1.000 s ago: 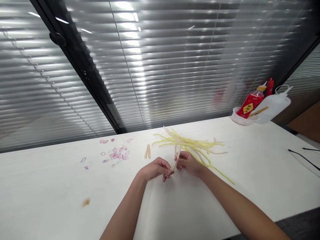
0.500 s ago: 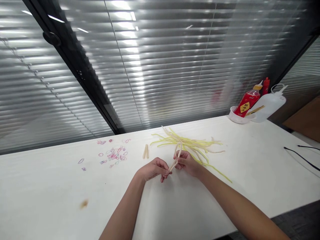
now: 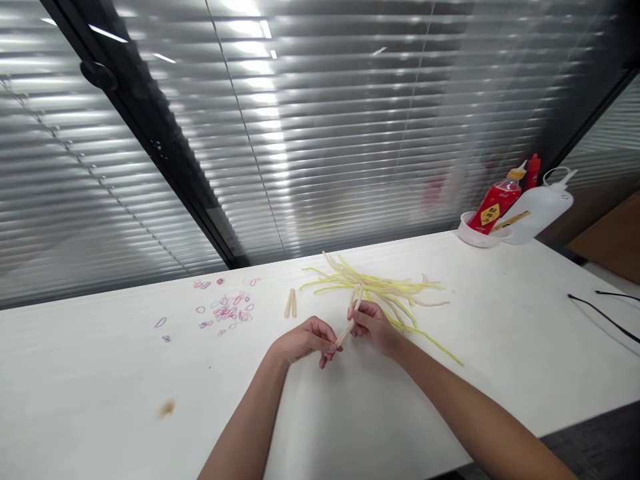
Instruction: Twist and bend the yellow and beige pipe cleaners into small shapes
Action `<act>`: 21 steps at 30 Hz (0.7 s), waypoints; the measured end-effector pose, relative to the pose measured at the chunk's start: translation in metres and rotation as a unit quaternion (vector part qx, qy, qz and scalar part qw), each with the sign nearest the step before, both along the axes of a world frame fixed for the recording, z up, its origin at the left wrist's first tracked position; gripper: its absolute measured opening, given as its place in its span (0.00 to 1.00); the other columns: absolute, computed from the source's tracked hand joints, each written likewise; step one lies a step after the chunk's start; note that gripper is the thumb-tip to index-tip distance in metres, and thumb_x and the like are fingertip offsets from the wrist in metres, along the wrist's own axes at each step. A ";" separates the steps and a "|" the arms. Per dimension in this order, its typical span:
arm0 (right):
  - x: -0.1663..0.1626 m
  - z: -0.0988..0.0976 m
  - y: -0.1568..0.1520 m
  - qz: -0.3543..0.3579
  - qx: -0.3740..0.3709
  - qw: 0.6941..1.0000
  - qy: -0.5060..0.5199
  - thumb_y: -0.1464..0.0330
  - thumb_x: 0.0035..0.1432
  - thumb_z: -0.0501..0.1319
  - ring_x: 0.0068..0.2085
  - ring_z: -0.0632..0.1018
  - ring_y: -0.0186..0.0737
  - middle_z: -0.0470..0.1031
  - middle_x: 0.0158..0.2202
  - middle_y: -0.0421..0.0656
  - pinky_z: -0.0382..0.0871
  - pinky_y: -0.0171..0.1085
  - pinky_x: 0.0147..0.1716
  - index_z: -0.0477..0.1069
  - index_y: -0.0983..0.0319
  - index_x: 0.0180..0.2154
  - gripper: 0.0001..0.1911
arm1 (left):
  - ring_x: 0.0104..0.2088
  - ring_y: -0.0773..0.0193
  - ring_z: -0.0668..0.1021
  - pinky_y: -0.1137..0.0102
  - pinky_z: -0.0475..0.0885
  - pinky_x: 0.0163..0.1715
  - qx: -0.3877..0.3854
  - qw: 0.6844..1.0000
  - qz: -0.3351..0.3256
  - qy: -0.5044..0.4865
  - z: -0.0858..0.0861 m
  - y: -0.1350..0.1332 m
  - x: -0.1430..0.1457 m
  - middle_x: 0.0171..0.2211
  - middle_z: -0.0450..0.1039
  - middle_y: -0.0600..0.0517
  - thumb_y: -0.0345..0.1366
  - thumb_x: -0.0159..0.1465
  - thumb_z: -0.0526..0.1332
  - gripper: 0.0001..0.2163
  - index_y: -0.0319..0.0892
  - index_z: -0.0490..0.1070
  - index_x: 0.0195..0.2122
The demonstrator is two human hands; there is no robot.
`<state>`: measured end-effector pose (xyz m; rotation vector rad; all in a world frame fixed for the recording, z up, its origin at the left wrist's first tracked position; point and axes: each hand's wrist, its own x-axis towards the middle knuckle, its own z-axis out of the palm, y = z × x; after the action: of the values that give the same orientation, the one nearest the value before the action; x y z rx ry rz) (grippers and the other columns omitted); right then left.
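Status: 1 pale strand (image 3: 345, 333) bent double, held betw. my hands over the bench (image 3: 115, 393). L grip (image 3: 311, 340) pinched on lower end, R grip (image 3: 373, 325) pinched higher up, loop sticking out past it. Fold looks done AFAICT; can't make out any tie on it. Untouched: pile of yellow + pale strands (image 3: 385, 288), thin, bendy, soft-looking, loose behind R grip. 2 short pale pcs (image 3: 291, 304), straight w/ rounded ends, lie L of pile, mat'l unclear. Small coloured loops (image 3: 231, 312), rubbery-looking, scattered further L.
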<state>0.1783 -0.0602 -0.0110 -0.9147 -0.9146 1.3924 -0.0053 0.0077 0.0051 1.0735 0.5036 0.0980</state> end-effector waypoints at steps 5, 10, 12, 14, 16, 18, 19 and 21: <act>0.002 0.007 -0.003 0.062 0.021 0.997 -0.037 0.55 0.48 0.64 0.20 0.61 0.29 0.59 0.17 0.34 0.53 0.33 0.22 0.63 0.62 0.20 0.20 | 0.16 0.67 0.72 0.73 0.69 0.16 0.014 1.000 -0.027 0.001 -0.002 0.001 -0.002 0.17 0.73 0.50 0.28 0.47 0.67 0.05 0.34 0.79 0.26; 0.002 0.007 -0.004 0.011 0.075 0.991 -0.110 0.55 0.54 0.59 0.21 0.60 0.29 0.58 0.18 0.35 0.53 0.33 0.23 0.62 0.63 0.18 0.21 | 0.16 0.67 0.73 0.73 0.70 0.16 0.009 0.999 -0.042 -0.004 -0.004 0.001 -0.003 0.18 0.73 0.49 0.27 0.46 0.67 0.05 0.33 0.79 0.26; 0.002 0.004 -0.004 -0.013 0.083 0.991 -0.105 0.57 0.55 0.59 0.21 0.60 0.29 0.58 0.18 0.36 0.53 0.33 0.23 0.63 0.63 0.17 0.22 | 0.16 0.67 0.73 0.73 0.70 0.15 0.006 0.999 -0.038 -0.004 -0.005 0.001 -0.003 0.18 0.73 0.49 0.28 0.45 0.68 0.05 0.33 0.79 0.26; 0.002 0.003 -0.003 -0.026 0.081 0.992 -0.091 0.58 0.55 0.60 0.21 0.61 0.29 0.59 0.18 0.36 0.54 0.33 0.22 0.65 0.64 0.17 0.21 | 0.16 0.67 0.73 0.73 0.70 0.15 0.003 0.999 -0.036 -0.003 -0.005 0.002 -0.003 0.17 0.73 0.49 0.28 0.45 0.68 0.06 0.33 0.79 0.26; 0.002 0.002 -0.003 -0.030 0.078 0.993 -0.081 0.59 0.55 0.61 0.21 0.61 0.29 0.60 0.18 0.36 0.54 0.32 0.22 0.67 0.64 0.17 0.20 | 0.16 0.67 0.73 0.73 0.70 0.15 0.000 0.999 -0.035 -0.004 -0.004 0.002 -0.003 0.17 0.73 0.49 0.28 0.45 0.68 0.05 0.33 0.79 0.25; 0.002 0.003 -0.003 -0.031 0.077 0.993 -0.078 0.59 0.55 0.61 0.20 0.62 0.28 0.61 0.18 0.37 0.54 0.32 0.22 0.70 0.64 0.18 0.19 | 0.16 0.67 0.72 0.73 0.70 0.15 -0.003 0.999 -0.033 -0.007 -0.004 0.001 -0.003 0.17 0.73 0.49 0.28 0.45 0.68 0.05 0.33 0.79 0.25; 0.002 0.003 -0.003 -0.033 0.077 0.993 -0.080 0.60 0.55 0.61 0.20 0.63 0.28 0.62 0.18 0.37 0.55 0.32 0.22 0.72 0.64 0.19 0.19 | 0.15 0.67 0.72 0.73 0.70 0.15 -0.003 0.999 -0.030 -0.009 -0.003 0.001 -0.002 0.17 0.73 0.49 0.28 0.45 0.68 0.05 0.33 0.79 0.25; 0.003 0.003 -0.002 -0.042 0.075 0.993 -0.076 0.60 0.55 0.61 0.21 0.64 0.29 0.64 0.19 0.37 0.56 0.32 0.22 0.75 0.64 0.23 0.16 | 0.15 0.67 0.72 0.73 0.70 0.15 -0.002 1.000 -0.026 -0.009 -0.002 0.001 -0.002 0.17 0.73 0.49 0.28 0.45 0.67 0.05 0.33 0.79 0.25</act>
<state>0.1814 -0.0626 -0.0079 -0.9440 -1.0680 1.1774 -0.0073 0.0084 0.0032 1.0798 0.4584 0.0610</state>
